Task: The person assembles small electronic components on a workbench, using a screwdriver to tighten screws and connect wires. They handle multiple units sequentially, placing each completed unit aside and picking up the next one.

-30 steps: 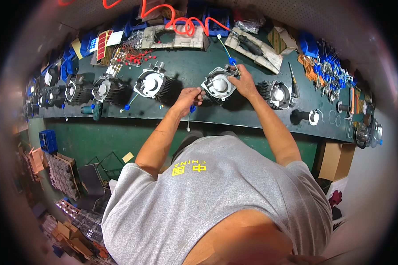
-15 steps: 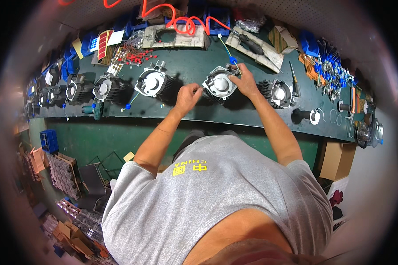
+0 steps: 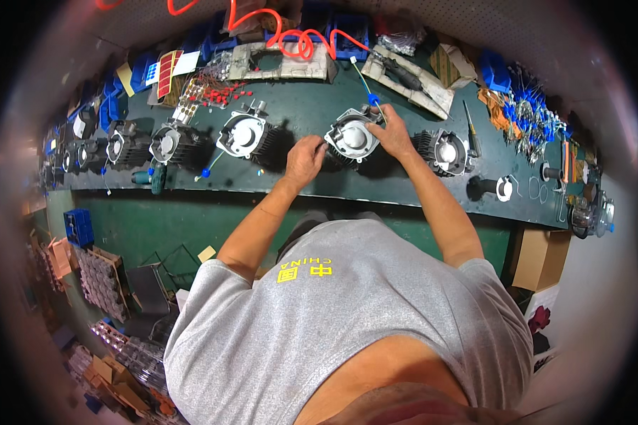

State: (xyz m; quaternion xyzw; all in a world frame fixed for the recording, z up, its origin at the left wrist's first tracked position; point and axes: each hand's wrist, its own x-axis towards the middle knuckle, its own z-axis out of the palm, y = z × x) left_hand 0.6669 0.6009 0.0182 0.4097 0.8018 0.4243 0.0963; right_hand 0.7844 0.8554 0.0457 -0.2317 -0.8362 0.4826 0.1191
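A silver metal housing (image 3: 352, 140) with dark cooling fins lies on the green workbench in front of me, its round open face up. My right hand (image 3: 393, 133) grips its right edge, with the thumb on the rim and the fingers behind. Beside those fingers, a thin wire with a blue piece (image 3: 373, 100) rises to a small white connector (image 3: 354, 60). At the housing's left edge is my left hand (image 3: 305, 161), its fingers curled and thumb pinched in. Whatever that pinch holds, if anything, is too small to make out.
More finned housings, such as one (image 3: 244, 134) with a wire, stand in a row leftward; another (image 3: 447, 152) sits to the right. A green power tool (image 3: 151, 178) lies at the front edge. Behind are worn pale boards (image 3: 280, 62), blue bins (image 3: 351, 44) and a red coiled hose (image 3: 305, 44).
My left hand has shifted slightly to the right, closer against the housing's edge. The right hand keeps its grip almost unmoved.
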